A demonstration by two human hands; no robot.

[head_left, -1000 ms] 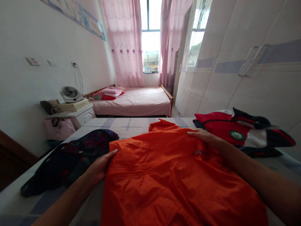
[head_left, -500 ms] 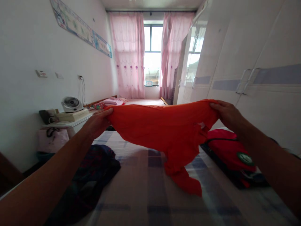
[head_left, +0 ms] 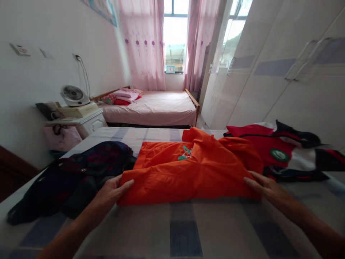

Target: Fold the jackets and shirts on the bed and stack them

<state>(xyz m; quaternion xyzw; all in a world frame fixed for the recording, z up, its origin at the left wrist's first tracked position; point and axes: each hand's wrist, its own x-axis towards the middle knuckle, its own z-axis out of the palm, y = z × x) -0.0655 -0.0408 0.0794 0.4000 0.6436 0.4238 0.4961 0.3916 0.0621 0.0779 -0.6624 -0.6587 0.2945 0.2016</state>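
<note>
Orange garment (head_left: 188,172), 2 hands (head_left: 113,189) at opposite ends

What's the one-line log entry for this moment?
left hand: holds orange garment, left end | right hand: touches its right end | dark garment: left | red garment: right

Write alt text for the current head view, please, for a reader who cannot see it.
A person's left hand and right hand touch opposite ends of an orange garment over a patterned sheet. A dark garment lies to its left, a red and white garment to its right. Behind, a pink bed stands near a window.
</note>
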